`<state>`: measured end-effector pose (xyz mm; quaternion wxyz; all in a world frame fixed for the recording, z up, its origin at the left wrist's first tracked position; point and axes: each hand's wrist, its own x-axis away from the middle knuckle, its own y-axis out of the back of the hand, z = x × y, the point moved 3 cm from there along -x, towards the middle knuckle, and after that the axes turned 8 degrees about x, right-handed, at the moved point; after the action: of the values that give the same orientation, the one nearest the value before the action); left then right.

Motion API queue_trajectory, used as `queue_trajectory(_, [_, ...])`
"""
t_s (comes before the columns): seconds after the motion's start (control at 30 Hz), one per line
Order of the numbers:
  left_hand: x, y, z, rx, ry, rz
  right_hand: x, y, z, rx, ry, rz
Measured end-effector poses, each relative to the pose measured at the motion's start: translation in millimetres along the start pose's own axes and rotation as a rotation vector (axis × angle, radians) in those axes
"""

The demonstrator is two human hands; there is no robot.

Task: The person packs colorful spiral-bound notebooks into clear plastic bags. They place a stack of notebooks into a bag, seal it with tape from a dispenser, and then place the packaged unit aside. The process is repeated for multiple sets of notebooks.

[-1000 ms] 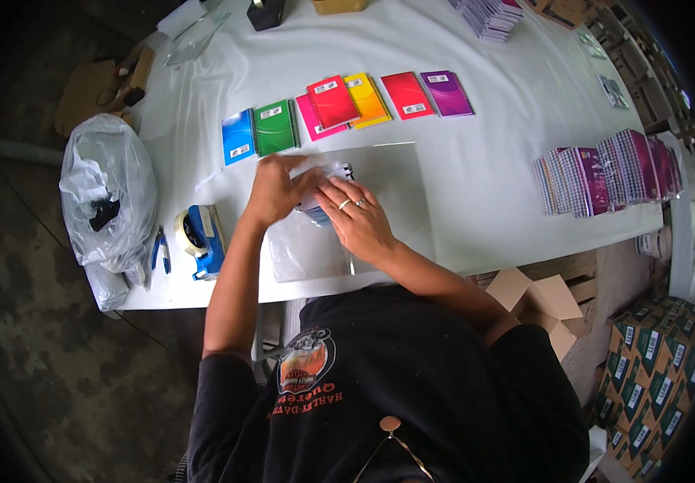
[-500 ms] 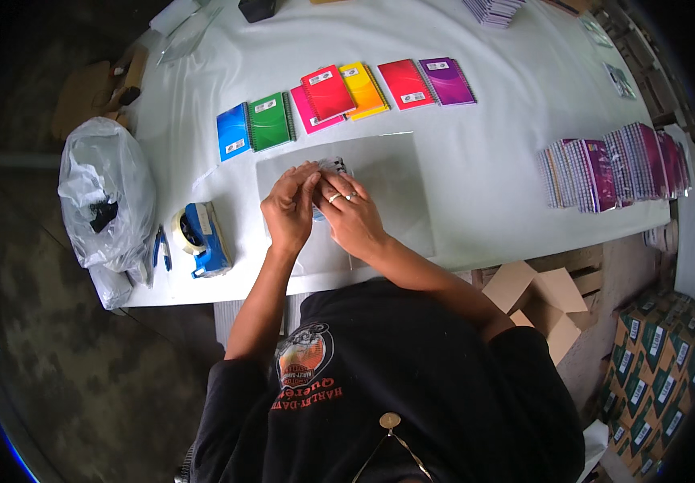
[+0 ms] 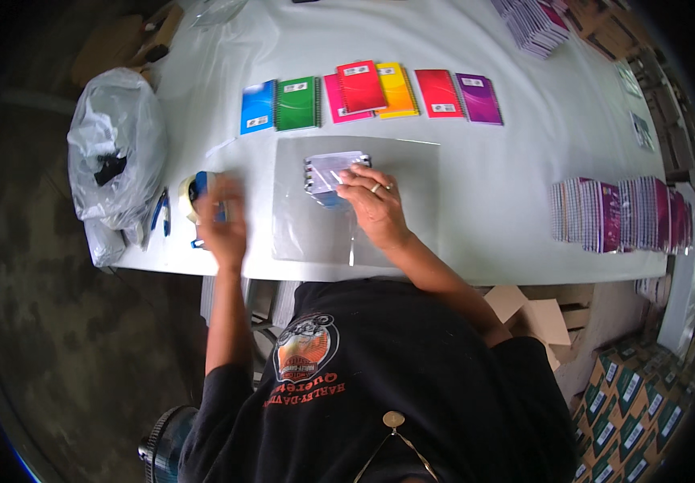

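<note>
Head view: a person is standing at a table (image 3: 516, 161) with a white cloth and is using both bare hands. A small wrapped bundle (image 3: 323, 171) is lying on a clear plastic sheet (image 3: 307, 233) in front of the person. The bundle is showing a pale top, dark rings along its sides and some blue at its lower edge, and shiny plastic is covering it.

The right hand (image 3: 373, 203) is touching the bundle's right side. Its fingers are bending and staying close together, but I cannot tell if they are pinching the plastic or just pressing on it. The left hand (image 3: 225, 217) is reaching to the blue tape dispenser (image 3: 201, 184). That hand is looking blurry, so I cannot tell if its fingers are spreading or gripping.

Past the sheet, bright notebooks are lying in a row: blue (image 3: 258, 106), green (image 3: 297, 105), pink, red, yellow, red again and purple (image 3: 480, 101). One red notebook is resting partly on the pink and yellow ones. A row of purple notebooks (image 3: 611, 216) is standing on the right. Blue pens (image 3: 162, 213) and a plastic bag (image 3: 114, 121) are lying on the left.
</note>
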<state>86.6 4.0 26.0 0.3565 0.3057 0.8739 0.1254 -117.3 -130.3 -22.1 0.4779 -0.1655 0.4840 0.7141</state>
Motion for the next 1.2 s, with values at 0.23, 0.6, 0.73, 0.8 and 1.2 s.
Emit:
queue_trajectory(0.23, [11.4,108.3,118.1,-0.044,1.263,0.309,-5.2,6.8,2.2,0.012,-0.046,-0.013])
queue_trajectory(0.6, [81.3,118.6,88.3,1.222,0.942,0.110,-1.5,0.5,3.0,0.050,0.004,0.005])
queue_trajectory(0.73, [97.6,143.2,128.7,-0.396,0.911,0.063,-4.9,3.0,5.1,0.025,0.002,0.003])
queue_trajectory(0.8, [76.4,143.9,121.5,-0.249,0.632,-0.460,-4.1,3.9,2.2,0.012,-0.010,-0.001])
queue_trajectory(1.2, [77.2,-85.3,-51.1,0.532,1.153,0.412,-11.3,15.5,3.2,0.234,-0.038,0.141])
